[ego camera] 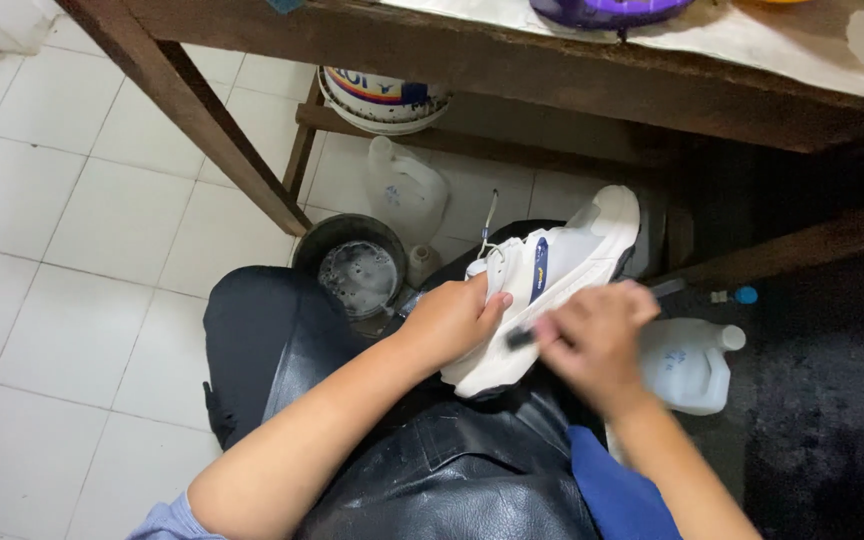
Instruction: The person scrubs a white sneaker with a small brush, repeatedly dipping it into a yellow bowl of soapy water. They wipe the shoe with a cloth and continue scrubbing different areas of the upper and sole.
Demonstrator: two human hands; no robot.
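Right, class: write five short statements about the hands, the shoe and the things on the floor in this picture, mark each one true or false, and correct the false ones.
1. The left hand grips a white shoe. True.
2. The shoe is plain white all over. False: it has a dark blue stripe on its side.
3. The right hand looks blurred and holds a small dark object against the shoe. True.
4. A dark round pot stands on the table. False: it stands on the tiled floor, beside a wooden table leg.
5. A white plastic jug lies by the right hand. True.
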